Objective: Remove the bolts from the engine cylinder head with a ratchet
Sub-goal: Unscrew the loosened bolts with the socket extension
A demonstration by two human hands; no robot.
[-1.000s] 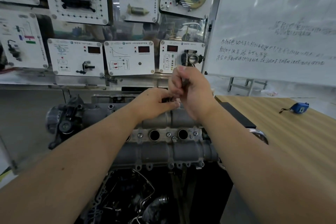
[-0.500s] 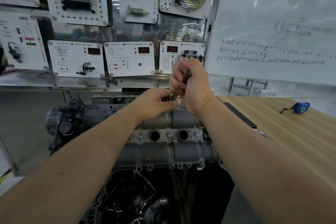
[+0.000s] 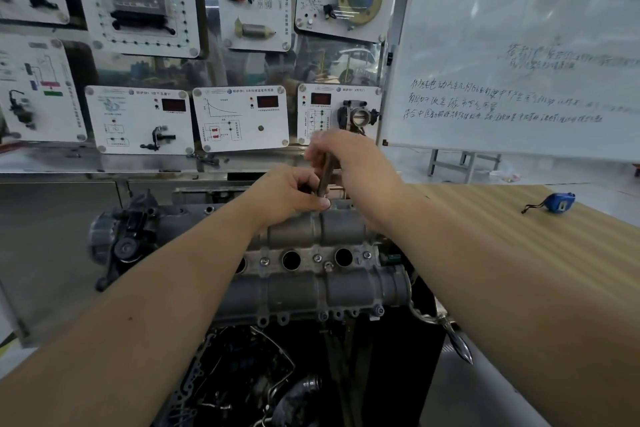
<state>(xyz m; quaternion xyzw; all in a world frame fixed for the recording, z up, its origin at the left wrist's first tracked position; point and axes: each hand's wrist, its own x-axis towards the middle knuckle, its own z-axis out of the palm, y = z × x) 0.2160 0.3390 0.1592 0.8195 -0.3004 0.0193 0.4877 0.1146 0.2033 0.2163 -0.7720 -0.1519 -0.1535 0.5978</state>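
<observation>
A grey engine cylinder head [image 3: 311, 288] lies across the middle of the view, with round plug holes and small bolts [image 3: 317, 257] along its centre strip. My right hand [image 3: 353, 166] grips the dark handle of the ratchet [image 3: 325, 173], which stands nearly upright at the head's far edge. My left hand [image 3: 287, 192] curls around the ratchet's lower end, where it meets the head. The ratchet's tip and the bolt under it are hidden by my fingers.
A wooden table [image 3: 519, 236] at the right carries a blue tape measure [image 3: 559, 202]. Behind the engine stands a wall of white training panels [image 3: 242, 118], with a whiteboard [image 3: 519, 45] at the right. Dark engine parts and hoses [image 3: 263, 374] lie below the head.
My right hand swung the ratchet handle up about half a second ago and has brought it slightly back down. My left hand stays at the ratchet's base.
</observation>
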